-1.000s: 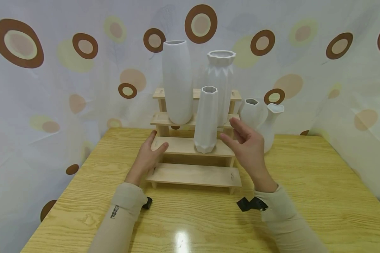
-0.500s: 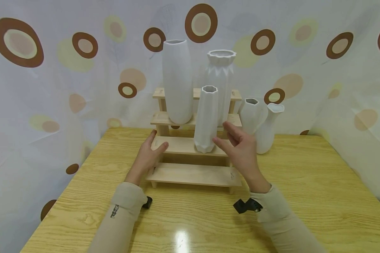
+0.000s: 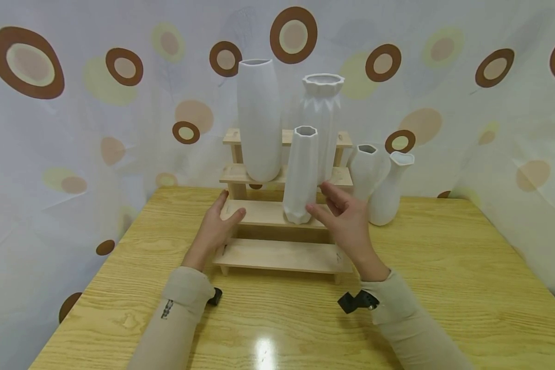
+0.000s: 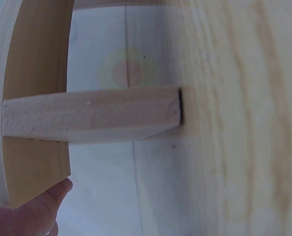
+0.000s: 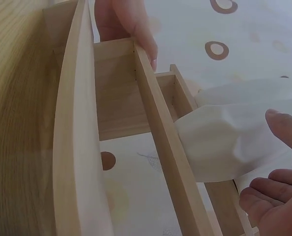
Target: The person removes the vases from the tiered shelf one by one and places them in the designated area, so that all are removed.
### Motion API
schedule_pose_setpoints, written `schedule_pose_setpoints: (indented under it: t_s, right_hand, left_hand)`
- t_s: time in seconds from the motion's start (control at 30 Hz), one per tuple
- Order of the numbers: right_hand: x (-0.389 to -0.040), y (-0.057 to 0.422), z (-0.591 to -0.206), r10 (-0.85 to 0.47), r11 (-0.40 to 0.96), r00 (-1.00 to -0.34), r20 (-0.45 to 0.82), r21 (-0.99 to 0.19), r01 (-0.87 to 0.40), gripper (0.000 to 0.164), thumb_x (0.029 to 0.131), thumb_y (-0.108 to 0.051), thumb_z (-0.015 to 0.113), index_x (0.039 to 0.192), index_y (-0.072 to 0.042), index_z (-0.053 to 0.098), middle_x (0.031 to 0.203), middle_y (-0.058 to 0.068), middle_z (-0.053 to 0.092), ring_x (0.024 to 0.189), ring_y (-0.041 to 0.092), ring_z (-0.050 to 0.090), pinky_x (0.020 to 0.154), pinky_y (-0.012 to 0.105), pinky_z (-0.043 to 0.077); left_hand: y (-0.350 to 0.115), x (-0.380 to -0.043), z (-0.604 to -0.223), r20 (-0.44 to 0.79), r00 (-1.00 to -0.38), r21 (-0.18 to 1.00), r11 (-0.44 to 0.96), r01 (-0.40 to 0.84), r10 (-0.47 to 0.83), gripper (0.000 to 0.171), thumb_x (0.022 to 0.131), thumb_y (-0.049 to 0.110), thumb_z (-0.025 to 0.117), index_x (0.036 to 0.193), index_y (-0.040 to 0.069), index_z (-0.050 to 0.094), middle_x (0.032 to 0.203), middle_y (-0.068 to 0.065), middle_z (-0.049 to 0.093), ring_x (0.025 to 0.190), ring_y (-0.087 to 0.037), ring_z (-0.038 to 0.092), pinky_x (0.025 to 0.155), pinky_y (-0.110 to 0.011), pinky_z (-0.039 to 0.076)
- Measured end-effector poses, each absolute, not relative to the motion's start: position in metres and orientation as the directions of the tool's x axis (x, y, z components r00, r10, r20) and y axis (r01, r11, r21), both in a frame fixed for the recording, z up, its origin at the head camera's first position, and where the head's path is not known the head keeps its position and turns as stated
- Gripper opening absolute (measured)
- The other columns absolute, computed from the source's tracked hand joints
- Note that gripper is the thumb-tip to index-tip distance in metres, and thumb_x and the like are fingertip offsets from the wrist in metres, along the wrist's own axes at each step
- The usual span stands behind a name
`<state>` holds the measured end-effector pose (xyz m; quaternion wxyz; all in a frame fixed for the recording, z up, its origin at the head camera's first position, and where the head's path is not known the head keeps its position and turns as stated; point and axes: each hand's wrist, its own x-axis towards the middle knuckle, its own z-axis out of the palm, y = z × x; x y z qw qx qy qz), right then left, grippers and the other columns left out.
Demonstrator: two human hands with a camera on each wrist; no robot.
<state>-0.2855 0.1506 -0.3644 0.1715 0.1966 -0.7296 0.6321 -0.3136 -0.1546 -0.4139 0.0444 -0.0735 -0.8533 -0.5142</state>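
Note:
My left hand [image 3: 211,228] holds the left end of a stepped wooden stand [image 3: 282,255], thumb on its second-lowest shelf. In the left wrist view, fingers [image 4: 35,214] of that hand show beside a shelf's end. A slim faceted white vase [image 3: 300,174] stands upright on the same shelf, right of the middle. Just right of its base is my right hand [image 3: 349,228], thumb and fingers spread and loosely bent. Its thumb tip overlaps the vase's lower side in the head view. The right wrist view shows the vase [image 5: 217,142] between thumb and fingers, neither closed round it.
Higher on the stand are a tall smooth white vase [image 3: 260,118] and a ribbed white vase [image 3: 326,110] with a flared rim. Two smaller white vases, one faceted [image 3: 364,169] and one curvy [image 3: 388,195], are behind my right hand. A patterned curtain [image 3: 120,118] hangs behind the wooden table [image 3: 134,293].
My right hand has moved left and slightly down to the slim vase's base, uncovering more of the curvy vase. My left hand and the vases have stayed in place.

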Motion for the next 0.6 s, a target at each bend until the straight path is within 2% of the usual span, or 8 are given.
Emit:
schedule_pose_setpoints:
  t_s: [0.23, 0.5, 0.6]
  right_hand:
    - [-0.289, 0.150, -0.369, -0.077, 0.140, -0.879, 0.470, -0.868, -0.476, 0.059, 0.085, -0.018, 0.081, 0.136, -0.001, 0.058, 0.136, 0.010, 0.058, 0.128, 0.022, 0.053, 0.104, 0.032, 0.042]
    - [-0.294, 0.141, -0.379, -0.101, 0.049, -0.900, 0.425, -0.901, -0.431, 0.059, 0.083, -0.005, 0.080, 0.138, -0.001, 0.056, 0.137, 0.015, 0.057, 0.127, 0.026, 0.053, 0.101, 0.034, 0.045]
    - [-0.296, 0.138, -0.384, -0.104, 0.040, -0.893, 0.438, -0.895, -0.444, 0.060, 0.083, -0.007, 0.080, 0.138, -0.002, 0.056, 0.135, 0.014, 0.058, 0.125, 0.025, 0.055, 0.099, 0.032, 0.047]
  left_hand:
    - [-0.155, -0.315, -0.414, 0.153, -0.985, 0.877, 0.448, 0.175, 0.085, 0.089, 0.096, 0.054, 0.057, 0.160, 0.011, 0.012, 0.164, -0.004, 0.012, 0.149, -0.025, 0.011, 0.119, -0.046, 0.017]
    - [-0.155, -0.315, -0.415, 0.160, -0.983, 0.873, 0.453, 0.182, 0.087, 0.090, 0.096, 0.053, 0.058, 0.159, 0.009, 0.011, 0.164, -0.005, 0.012, 0.149, -0.026, 0.011, 0.118, -0.048, 0.016]
    - [-0.155, -0.314, -0.415, 0.156, -0.984, 0.871, 0.458, 0.177, 0.083, 0.089, 0.097, 0.053, 0.057, 0.159, 0.009, 0.011, 0.164, -0.005, 0.012, 0.149, -0.027, 0.011, 0.118, -0.048, 0.016]
